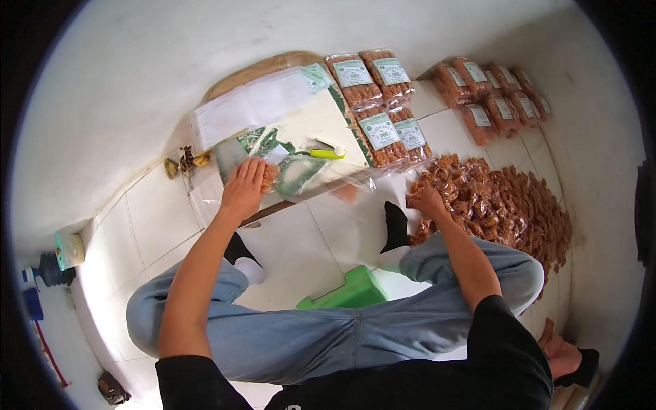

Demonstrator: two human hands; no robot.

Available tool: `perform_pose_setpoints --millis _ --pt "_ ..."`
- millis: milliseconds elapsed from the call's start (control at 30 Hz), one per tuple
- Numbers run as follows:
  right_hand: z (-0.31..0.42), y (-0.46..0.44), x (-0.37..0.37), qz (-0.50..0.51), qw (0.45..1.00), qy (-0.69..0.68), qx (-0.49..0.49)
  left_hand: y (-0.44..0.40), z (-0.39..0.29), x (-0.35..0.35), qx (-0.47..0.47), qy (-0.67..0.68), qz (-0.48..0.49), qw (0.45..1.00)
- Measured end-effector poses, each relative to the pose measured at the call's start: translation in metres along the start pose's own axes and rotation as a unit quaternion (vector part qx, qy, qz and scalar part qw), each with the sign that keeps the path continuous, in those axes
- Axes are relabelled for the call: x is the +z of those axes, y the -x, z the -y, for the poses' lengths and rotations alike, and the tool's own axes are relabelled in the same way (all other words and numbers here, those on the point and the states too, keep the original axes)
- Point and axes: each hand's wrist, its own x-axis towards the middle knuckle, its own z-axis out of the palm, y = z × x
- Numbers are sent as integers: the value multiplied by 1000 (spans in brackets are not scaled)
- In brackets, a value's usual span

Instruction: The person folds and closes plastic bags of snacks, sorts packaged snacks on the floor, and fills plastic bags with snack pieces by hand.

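Note:
My left hand is closed over a small brown snack packet at the left end of a large clear plastic bag. The bag lies across the front of a low table, and another brown packet shows through it near the table edge. At the left edge of a heap of small brown snack packets on the floor is my right hand. Its fingers are curled onto a packet there, partly hidden. A yellow-green cutter rests on the table behind the bag.
Flat clear bags and green labels lie at the table's back. Filled, labelled bags stand to its right, with more labelled packs by the wall. A green stool is between my legs. Someone's head shows lower right.

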Motion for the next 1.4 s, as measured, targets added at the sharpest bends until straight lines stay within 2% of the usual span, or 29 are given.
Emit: perform_pose_setpoints --millis 33,100,133,167,233,267,367,400,433,467,500,533,567,600,633,700,733,800,833,867,900,967,1067,1133,1267,1400 --pt "6 3 0 2 1000 -1 -4 1 0 -1 -4 -2 1 1000" --pt "17 12 -3 51 988 -125 69 1 -1 -3 -2 9 11 1000" --pt "18 14 2 47 988 -89 119 1 -2 -3 -5 7 11 1000" --pt "2 9 15 48 988 -89 116 0 -2 -4 -6 3 16 1000" --pt "-51 -11 51 88 994 16 70 0 1 -4 -6 -3 20 1000" --pt "-41 -2 43 55 998 22 34 0 2 -3 0 0 15 1000" --pt "-64 -17 60 57 996 12 61 -2 1 -6 -1 4 18 1000" --pt "-49 -11 45 56 997 12 60 -2 2 -7 -8 7 30 999" --pt "-18 2 17 106 983 -145 48 -2 3 -6 -9 7 29 1000" --pt "3 8 0 154 941 -298 34 -2 3 -5 -5 12 17 1000" --pt "2 0 -3 155 942 -297 34 -1 4 -3 -1 17 6 1000" --pt "-2 -11 -10 199 919 -335 51 -1 6 -1 -2 18 6 1000" --pt "-7 -17 -12 242 894 -372 68 -1 7 1 5 18 -5 1000" --pt "25 2 -36 262 848 -452 84 -2 8 2 12 19 -16 1000" --pt "39 8 -49 261 849 -451 84 -2 10 2 11 19 -17 1000" --pt "59 15 -68 355 852 -382 49 -4 11 2 6 55 -7 998" --pt "73 24 -78 352 853 -381 48 -5 10 -1 6 56 -11 998" --pt "101 39 -89 427 834 -350 -21 -6 10 -6 -4 84 9 996" --pt "109 42 -91 425 835 -350 -20 -6 10 -6 -3 85 7 996" --pt "116 42 -92 440 868 -210 -96 -5 10 -7 0 82 10 997" --pt "123 42 -92 443 878 -64 -170 -5 11 -7 2 79 12 997" --pt "132 53 -81 466 861 -97 -177 -4 13 -4 8 72 6 997" --pt "146 63 -76 449 870 -42 -198 -2 13 -4 12 73 5 997" --pt "150 64 -68 396 894 -13 -211 0 14 -2 9 81 10 997" --pt "155 61 -47 403 898 -20 -174 0 16 2 18 81 -7 997" --pt "149 58 -28 350 901 -115 -229 0 16 0 22 77 1 997"
